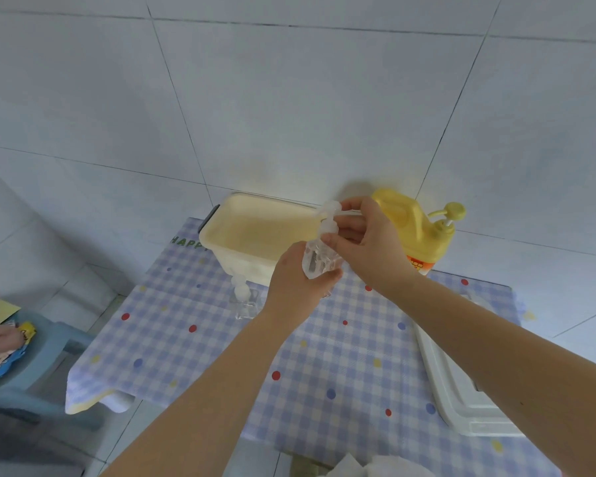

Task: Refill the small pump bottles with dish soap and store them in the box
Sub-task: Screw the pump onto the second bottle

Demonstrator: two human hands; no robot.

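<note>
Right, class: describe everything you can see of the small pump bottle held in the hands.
The small pump bottle is clear plastic with a white pump head and nozzle on top. It is held above the checked tablecloth, tilted, in front of the cream box. The left hand grips its body from below; the right hand pinches the pump head. How full it is cannot be told.

You've got a clear pump bottle [319, 259] w/ a whitish pump top, a cream-yellow box [255, 232], and a yellow soap jug [417, 228] w/ an orange label. Desk cloth [324, 356]: blue-white check w/ red, blue & yellow dots. White lid [461, 390], blue chair [42, 366].
</note>
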